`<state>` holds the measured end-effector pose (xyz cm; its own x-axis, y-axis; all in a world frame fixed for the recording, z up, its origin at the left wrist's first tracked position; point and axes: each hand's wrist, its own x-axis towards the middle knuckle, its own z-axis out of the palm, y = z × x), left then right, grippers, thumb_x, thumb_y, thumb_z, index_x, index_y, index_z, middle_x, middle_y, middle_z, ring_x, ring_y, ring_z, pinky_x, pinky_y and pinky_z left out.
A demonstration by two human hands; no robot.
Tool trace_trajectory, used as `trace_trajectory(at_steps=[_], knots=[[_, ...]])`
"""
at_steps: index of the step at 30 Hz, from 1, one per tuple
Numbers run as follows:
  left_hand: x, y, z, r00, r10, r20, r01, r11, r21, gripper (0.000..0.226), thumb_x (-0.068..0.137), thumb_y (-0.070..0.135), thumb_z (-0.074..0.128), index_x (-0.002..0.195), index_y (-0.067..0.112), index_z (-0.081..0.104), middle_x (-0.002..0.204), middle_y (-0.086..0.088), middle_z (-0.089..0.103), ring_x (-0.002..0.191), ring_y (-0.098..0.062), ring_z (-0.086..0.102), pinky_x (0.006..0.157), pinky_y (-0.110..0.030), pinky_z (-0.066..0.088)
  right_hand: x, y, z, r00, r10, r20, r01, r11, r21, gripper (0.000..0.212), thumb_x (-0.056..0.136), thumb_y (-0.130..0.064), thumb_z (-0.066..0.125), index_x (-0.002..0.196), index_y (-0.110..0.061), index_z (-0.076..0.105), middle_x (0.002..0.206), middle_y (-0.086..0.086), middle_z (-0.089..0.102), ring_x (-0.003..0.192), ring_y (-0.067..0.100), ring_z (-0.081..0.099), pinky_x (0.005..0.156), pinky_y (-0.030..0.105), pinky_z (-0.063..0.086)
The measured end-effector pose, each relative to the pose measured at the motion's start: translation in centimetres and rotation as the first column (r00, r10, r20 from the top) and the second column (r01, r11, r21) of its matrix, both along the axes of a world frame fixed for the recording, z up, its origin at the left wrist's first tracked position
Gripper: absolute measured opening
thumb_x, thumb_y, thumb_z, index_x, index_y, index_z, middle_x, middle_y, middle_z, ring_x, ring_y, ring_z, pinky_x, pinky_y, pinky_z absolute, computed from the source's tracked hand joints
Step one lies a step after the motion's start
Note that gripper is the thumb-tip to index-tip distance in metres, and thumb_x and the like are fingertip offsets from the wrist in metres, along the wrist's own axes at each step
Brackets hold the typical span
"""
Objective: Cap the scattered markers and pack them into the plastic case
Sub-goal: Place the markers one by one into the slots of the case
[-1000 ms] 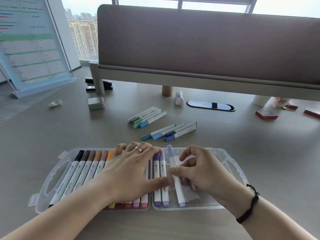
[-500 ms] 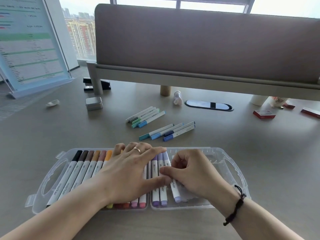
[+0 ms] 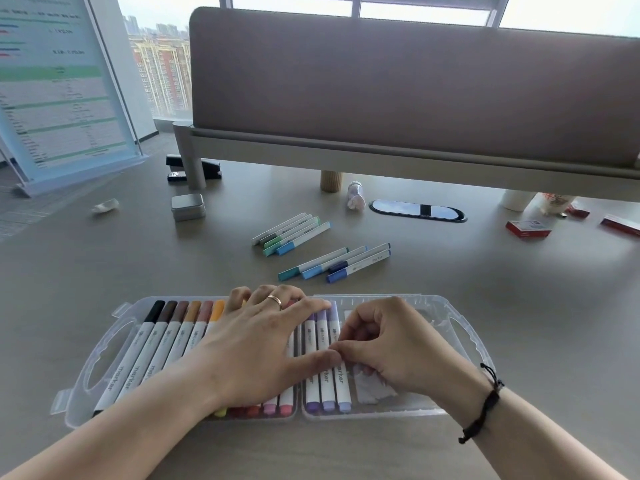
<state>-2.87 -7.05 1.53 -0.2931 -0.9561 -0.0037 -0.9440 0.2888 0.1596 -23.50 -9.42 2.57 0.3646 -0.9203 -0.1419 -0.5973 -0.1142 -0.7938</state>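
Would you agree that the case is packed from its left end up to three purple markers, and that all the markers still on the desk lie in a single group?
Not quite: the head view shows two groups on the desk, the greenish group and the bluish group. The case is indeed packed up to three purple markers.

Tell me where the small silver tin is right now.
In the head view, the small silver tin sits on the desk at upper left, just in front of the black stapler and left of the loose markers.
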Motion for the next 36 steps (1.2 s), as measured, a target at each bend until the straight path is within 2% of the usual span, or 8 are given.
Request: trace_trajectory(at_steps=[3, 9, 16, 19, 23, 28, 31, 36], knots=[[0.0, 0.0, -0.1, 1.0, 0.0, -0.003, 0.0, 1.0, 0.005, 0.081, 0.076, 0.095, 0.014, 0.147, 0.055, 0.013, 0.151, 0.026, 0.027, 0.141, -0.001, 0.019, 0.117, -0.037, 0.015, -0.1, -0.2, -0.1, 1.0, -0.004, 0.009, 0.004, 1.0, 0.006, 0.018, 0.076, -0.032, 0.085, 0.076, -0.017, 0.073, 0.07, 0.002, 0.075, 0.055, 0.01, 0.064, 0.06, 0.038, 0.059], [0.0, 0.0, 0.2, 1.0, -0.003, 0.004, 0.003, 1.0, 0.024, 0.08, 0.077, 0.094, 0.015, 0.147, 0.055, 0.013, 0.152, 0.025, 0.026, 0.141, -0.002, 0.018, 0.116, -0.036, 0.015, 0.0, -0.1, -0.2, 0.999, -0.019, 0.035, 0.018, 1.0, 0.019, 0.017, 0.076, -0.03, 0.085, 0.075, -0.018, 0.073, 0.068, 0.002, 0.075, 0.053, 0.009, 0.063, 0.053, 0.028, 0.054], [0.2, -0.1, 0.1, 1.0, -0.014, 0.016, 0.013, 1.0, 0.017, 0.084, 0.074, 0.096, 0.008, 0.147, 0.054, 0.015, 0.15, 0.025, 0.03, 0.142, -0.002, 0.02, 0.116, -0.038, 0.016, 0.0, -0.1, -0.6, 0.996, -0.05, 0.069, 0.049, 0.999, 0.008, 0.018, 0.074, -0.026, 0.087, 0.074, -0.014, 0.073, 0.067, 0.005, 0.074, 0.054, 0.012, 0.063, 0.055, 0.029, 0.053], [0.1, 0.0, 0.3, 1.0, -0.011, 0.021, 0.01, 0.999, 0.034, 0.084, 0.075, 0.095, 0.009, 0.148, 0.053, 0.014, 0.152, 0.024, 0.028, 0.144, -0.002, 0.017, 0.118, -0.041, 0.01, 0.0, 0.1, -0.5, 0.997, -0.051, 0.057, 0.051, 0.999, -0.002, 0.018, 0.073, -0.027, 0.087, 0.072, -0.016, 0.073, 0.066, 0.001, 0.074, 0.054, 0.01, 0.064, 0.052, 0.023, 0.05], [0.2, 0.1, 0.4, 1.0, -0.011, 0.019, 0.009, 0.997, 0.073, 0.084, 0.076, 0.095, 0.011, 0.149, 0.053, 0.011, 0.155, 0.023, 0.024, 0.148, -0.003, 0.011, 0.122, -0.047, -0.005, 0.3, 0.3, -0.4, 0.997, -0.06, 0.04, 0.061, 0.998, -0.028, 0.018, 0.075, -0.03, 0.086, 0.073, -0.017, 0.073, 0.065, -0.001, 0.074, 0.053, 0.008, 0.063, 0.052, 0.022, 0.05], [0.6, -0.1, 0.8, 1.0, -0.016, 0.013, 0.015, 0.995, 0.095, 0.083, 0.076, 0.094, 0.017, 0.148, 0.053, 0.013, 0.155, 0.022, 0.025, 0.146, -0.005, 0.017, 0.122, -0.039, 0.013, 1.0, 0.4, -0.1, 0.999, -0.051, -0.01, 0.05, 0.998, -0.039, 0.017, 0.078, -0.033, 0.083, 0.078, -0.02, 0.072, 0.068, -0.005, 0.075, 0.055, 0.006, 0.066, 0.051, 0.017, 0.049], [0.9, -0.2, 1.0, 1.0, -0.003, -0.011, 0.004, 0.997, 0.083, 0.083, 0.075, 0.095, 0.017, 0.147, 0.052, 0.018, 0.151, 0.023, 0.03, 0.142, -0.003, 0.023, 0.12, -0.035, 0.018, 1.3, 0.4, 0.0, 0.999, -0.045, -0.014, 0.044, 0.998, -0.041, 0.016, 0.08, -0.033, 0.082, 0.079, -0.021, 0.072, 0.069, -0.004, 0.075, 0.059, 0.01, 0.07, 0.052, 0.017, 0.051], [0.9, -0.3, 0.8, 0.999, 0.006, -0.04, -0.003, 0.996, 0.088, 0.082, 0.073, 0.096, 0.018, 0.144, 0.054, 0.021, 0.147, 0.024, 0.033, 0.14, -0.003, 0.027, 0.119, -0.036, 0.021, 1.5, 0.3, 0.1, 0.999, -0.038, -0.009, 0.038, 0.999, 0.001, 0.017, 0.079, -0.031, 0.082, 0.079, -0.019, 0.072, 0.07, 0.001, 0.075, 0.061, 0.015, 0.07, 0.062, 0.033, 0.059]])
